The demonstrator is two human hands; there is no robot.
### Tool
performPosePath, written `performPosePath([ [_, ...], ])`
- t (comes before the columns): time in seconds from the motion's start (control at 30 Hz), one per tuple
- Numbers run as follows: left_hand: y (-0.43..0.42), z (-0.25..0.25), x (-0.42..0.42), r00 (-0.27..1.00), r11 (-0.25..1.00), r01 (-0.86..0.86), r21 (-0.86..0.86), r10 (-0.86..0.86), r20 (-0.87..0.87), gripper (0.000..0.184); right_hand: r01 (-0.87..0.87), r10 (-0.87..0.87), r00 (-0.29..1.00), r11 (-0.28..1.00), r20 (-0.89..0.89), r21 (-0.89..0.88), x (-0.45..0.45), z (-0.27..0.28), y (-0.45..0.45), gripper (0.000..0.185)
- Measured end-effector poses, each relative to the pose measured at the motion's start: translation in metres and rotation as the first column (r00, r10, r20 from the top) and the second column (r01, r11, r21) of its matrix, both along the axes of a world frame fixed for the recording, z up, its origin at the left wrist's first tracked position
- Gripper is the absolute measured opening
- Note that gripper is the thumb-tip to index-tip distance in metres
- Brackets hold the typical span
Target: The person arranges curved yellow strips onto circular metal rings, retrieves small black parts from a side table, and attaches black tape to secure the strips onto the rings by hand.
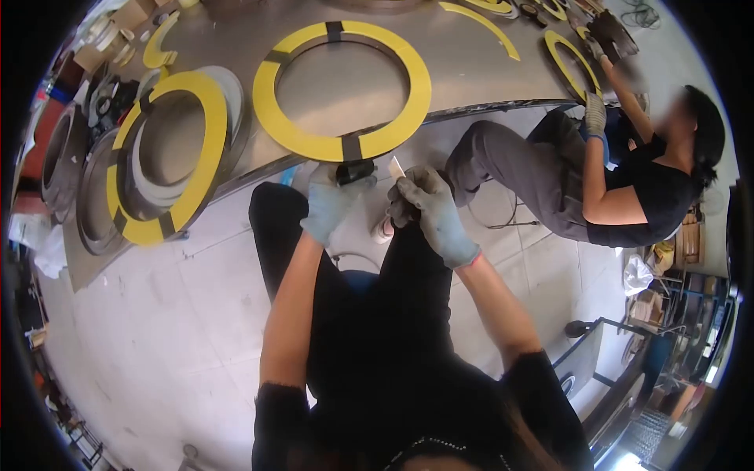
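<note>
Our gloved left hand (328, 206) is closed on a black object (357, 171) whose kind we cannot tell; our gloved right hand (438, 210) pinches a small pale strip (397, 168). Just beyond both, a flat yellow ring (421, 82) with black bands lies at the near edge of the metal-topped table (479, 78). Left of it, we see a second yellow ring (214, 118); at right, a co-worker's gloved hand (594, 118) touches another ring (554, 56).

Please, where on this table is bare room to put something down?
Bare tabletop shows inside the middle yellow ring and right of it, towards the curved yellow strip. The left end is crowded: tilted yellow ring, grey ring, cardboard boxes.
</note>
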State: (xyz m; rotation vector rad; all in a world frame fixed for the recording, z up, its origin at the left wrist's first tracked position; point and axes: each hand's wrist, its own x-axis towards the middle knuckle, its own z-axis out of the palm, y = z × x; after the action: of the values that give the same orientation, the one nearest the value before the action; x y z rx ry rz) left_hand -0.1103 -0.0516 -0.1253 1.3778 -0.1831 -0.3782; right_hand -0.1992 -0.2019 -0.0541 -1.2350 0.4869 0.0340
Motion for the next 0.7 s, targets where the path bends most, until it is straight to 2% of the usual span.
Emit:
performPosePath([
  [0.03, 0.000, 0.000, 0.002, 0.996, 0.999, -0.014, 0.041, 0.011, 0.083, 0.034, -0.032, 0.032, 0.999, 0.999, -0.029, 0.009, -0.002, -0.001, 0.002, 0.014],
  [0.13, -0.003, -0.051, 0.023, 0.999, 0.992, -0.033, -0.119, 0.032, -0.008, 0.031, -0.113, 0.119, 0.988, 0.992, -0.103, 0.065, -0.001, -0.004, 0.007, 0.014],
  [0.17, -0.006, -0.049, 0.021, 0.993, 0.979, -0.038, -0.199, 0.016, -0.114, 0.029, -0.125, 0.139, 0.981, 0.986, -0.132, 0.106, -0.001, -0.008, 0.010, 0.014],
  [0.27, -0.008, -0.047, 0.012, 0.981, 0.996, -0.088, -0.028, 0.091, 0.174, 0.029, -0.138, 0.158, 0.979, 0.979, -0.130, 0.151, 0.003, -0.013, 0.020, 0.015],
  [0.3, -0.008, -0.047, 0.010, 0.989, 0.987, -0.080, -0.136, 0.096, 0.113, 0.028, -0.156, 0.176, 0.978, 0.974, -0.113, 0.165, 0.004, -0.015, 0.021, 0.015],
  [0.33, -0.005, -0.048, 0.012, 0.993, 0.996, -0.067, -0.057, 0.072, 0.089, 0.029, -0.176, 0.196, 0.976, 0.968, -0.098, 0.179, 0.007, -0.017, 0.022, 0.015],
  [0.4, 0.003, -0.039, 0.017, 1.000, 0.994, -0.026, 0.109, 0.024, 0.019, 0.032, -0.131, 0.122, 0.989, 0.985, 0.080, 0.108, 0.034, -0.025, 0.021, 0.016],
  [0.43, 0.002, -0.051, 0.026, 0.993, 0.986, 0.007, 0.165, -0.026, 0.113, 0.027, -0.101, 0.086, 0.981, 0.992, 0.174, 0.074, 0.041, -0.028, 0.021, 0.016],
  [0.53, 0.014, -0.063, 0.015, 0.967, 0.924, -0.083, 0.374, -0.015, 0.252, 0.028, 0.002, -0.010, 1.000, 0.965, 0.029, 0.262, 0.019, -0.045, 0.023, 0.018],
  [0.57, 0.026, -0.068, 0.010, 0.960, 0.957, 0.013, 0.288, -0.093, 0.263, 0.039, -0.056, 0.055, 0.998, 0.978, 0.013, 0.201, 0.000, -0.049, 0.018, 0.019],
  [0.6, 0.034, -0.079, 0.005, 0.979, 0.979, 0.189, -0.072, -0.193, -0.059, 0.050, -0.035, 0.037, 0.999, 0.982, -0.008, 0.183, -0.015, -0.038, 0.018, 0.021],
  [0.67, 0.043, -0.039, -0.009, 0.929, 0.946, 0.319, -0.049, -0.303, 0.212, 0.060, 0.004, -0.017, 0.995, 0.990, 0.096, 0.142, -0.025, -0.058, 0.000, 0.024],
  [0.7, 0.043, -0.023, -0.005, 0.915, 0.938, 0.346, 0.020, -0.342, 0.216, 0.059, -0.013, -0.006, 0.984, 0.994, 0.176, 0.106, -0.022, -0.065, -0.013, 0.024],
])
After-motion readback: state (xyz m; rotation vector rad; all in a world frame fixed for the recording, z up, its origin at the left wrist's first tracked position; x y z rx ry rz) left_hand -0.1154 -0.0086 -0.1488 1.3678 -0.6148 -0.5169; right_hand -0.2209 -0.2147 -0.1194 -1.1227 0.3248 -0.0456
